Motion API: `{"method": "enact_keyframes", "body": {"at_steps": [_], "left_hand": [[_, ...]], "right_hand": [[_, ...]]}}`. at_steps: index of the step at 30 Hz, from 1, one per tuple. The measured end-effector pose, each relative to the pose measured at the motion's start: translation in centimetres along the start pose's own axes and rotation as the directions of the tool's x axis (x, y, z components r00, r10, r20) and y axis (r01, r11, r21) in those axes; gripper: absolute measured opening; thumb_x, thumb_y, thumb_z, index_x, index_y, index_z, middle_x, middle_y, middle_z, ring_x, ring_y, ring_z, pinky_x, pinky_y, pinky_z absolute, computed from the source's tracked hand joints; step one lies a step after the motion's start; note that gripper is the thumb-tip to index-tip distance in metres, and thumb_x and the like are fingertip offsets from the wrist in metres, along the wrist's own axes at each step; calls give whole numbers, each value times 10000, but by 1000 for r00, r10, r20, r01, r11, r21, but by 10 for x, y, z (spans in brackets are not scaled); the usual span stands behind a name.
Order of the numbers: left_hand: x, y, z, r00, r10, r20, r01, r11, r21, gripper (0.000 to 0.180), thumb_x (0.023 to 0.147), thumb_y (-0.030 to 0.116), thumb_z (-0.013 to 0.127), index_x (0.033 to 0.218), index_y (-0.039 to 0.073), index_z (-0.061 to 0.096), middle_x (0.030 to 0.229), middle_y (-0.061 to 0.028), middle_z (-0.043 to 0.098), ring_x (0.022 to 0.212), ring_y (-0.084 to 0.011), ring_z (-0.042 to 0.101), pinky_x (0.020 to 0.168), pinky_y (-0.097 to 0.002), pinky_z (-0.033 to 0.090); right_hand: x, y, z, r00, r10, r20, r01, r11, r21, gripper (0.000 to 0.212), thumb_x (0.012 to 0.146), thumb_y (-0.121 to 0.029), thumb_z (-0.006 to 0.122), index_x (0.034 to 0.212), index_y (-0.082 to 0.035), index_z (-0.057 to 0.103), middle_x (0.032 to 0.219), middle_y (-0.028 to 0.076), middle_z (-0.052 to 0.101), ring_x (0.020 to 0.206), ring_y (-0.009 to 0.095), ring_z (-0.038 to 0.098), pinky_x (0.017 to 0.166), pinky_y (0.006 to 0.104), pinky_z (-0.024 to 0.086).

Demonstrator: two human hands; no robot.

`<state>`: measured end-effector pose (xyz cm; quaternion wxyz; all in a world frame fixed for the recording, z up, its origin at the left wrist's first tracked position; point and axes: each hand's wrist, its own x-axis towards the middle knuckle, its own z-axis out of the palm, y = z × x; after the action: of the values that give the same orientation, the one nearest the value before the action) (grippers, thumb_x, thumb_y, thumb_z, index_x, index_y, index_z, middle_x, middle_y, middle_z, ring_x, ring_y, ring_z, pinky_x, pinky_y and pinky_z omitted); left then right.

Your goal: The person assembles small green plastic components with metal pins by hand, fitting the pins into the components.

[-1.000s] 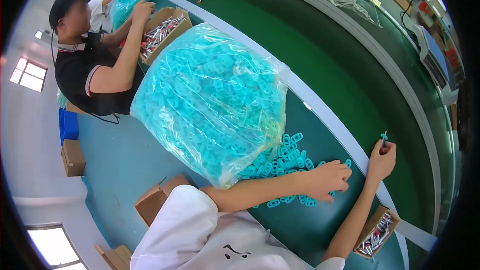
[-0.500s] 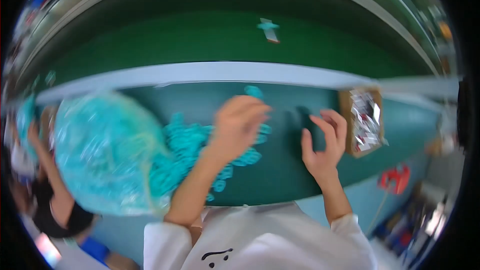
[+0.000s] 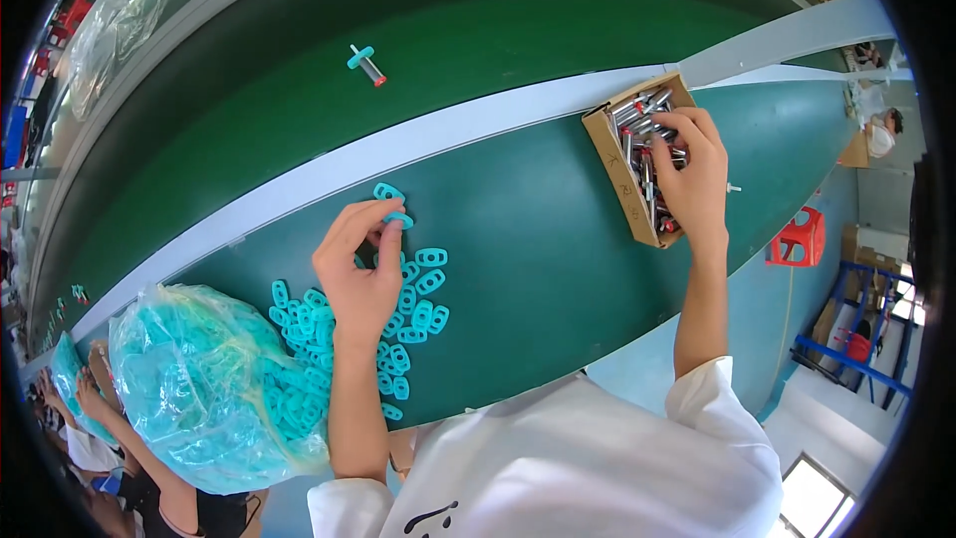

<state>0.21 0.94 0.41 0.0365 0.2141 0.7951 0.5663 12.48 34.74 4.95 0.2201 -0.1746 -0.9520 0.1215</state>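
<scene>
My left hand (image 3: 360,269) pinches a teal oval plastic ring piece (image 3: 399,220) between thumb and fingertips, just above the table. Another teal piece (image 3: 388,192) lies right beyond its fingers. A loose heap of the same teal pieces (image 3: 309,324) spreads around and left of the wrist, spilling from a large clear bag (image 3: 194,379). My right hand (image 3: 695,174) reaches into a small cardboard box (image 3: 619,174) of metal cylinders with red ends (image 3: 642,120). Its fingers are curved, with a gap between thumb and fingertips; no held part shows.
On the green belt (image 3: 478,30) beyond the pale rail (image 3: 438,151) lies a metal cylinder with a teal ring on it (image 3: 368,65). A co-worker's arm (image 3: 139,443) is at the lower left. A red stool (image 3: 797,237) stands on the floor at right.
My right hand has moved from beside the box into it. My left hand now holds a teal piece. The view has turned, and the cylinder on the belt appears further left.
</scene>
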Motion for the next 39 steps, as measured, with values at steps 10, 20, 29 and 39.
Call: {"method": "enact_keyframes", "body": {"at_steps": [10,20,29,39], "left_hand": [[0,-1,-3,1000,15,-25,-15,1000,10,246,811,-111,678,1011,23,730,903,-83,706,677,-136,607,608,-237,487],[-2,-2,-7,991,37,-130,-48,996,-78,173,798,-60,735,927,34,670,897,-59,681,686,-157,638,608,-258,511],[0,4,-13,933,-297,-203,194,890,-412,173,915,-6,683,1082,-12,640,849,-87,732,603,-106,647,560,-228,504],[-4,-6,-9,948,-258,-184,175,911,-374,217,919,2,699,1132,-20,664,905,-102,739,689,-129,705,596,-227,525]], "right_hand": [[18,-33,7,880,340,331,-357,934,-10,254,836,-207,770,824,37,700,675,70,637,585,136,576,566,304,456],[19,-84,-30,947,316,51,-283,751,596,109,957,-96,688,908,-39,609,706,10,617,607,69,556,534,219,442],[-13,-180,112,907,-74,415,-376,306,875,143,919,28,678,998,20,560,916,115,707,757,121,677,661,220,534],[-26,-174,118,938,-140,316,-254,342,905,167,899,60,695,1026,34,589,920,116,712,748,123,685,641,227,540]]}}
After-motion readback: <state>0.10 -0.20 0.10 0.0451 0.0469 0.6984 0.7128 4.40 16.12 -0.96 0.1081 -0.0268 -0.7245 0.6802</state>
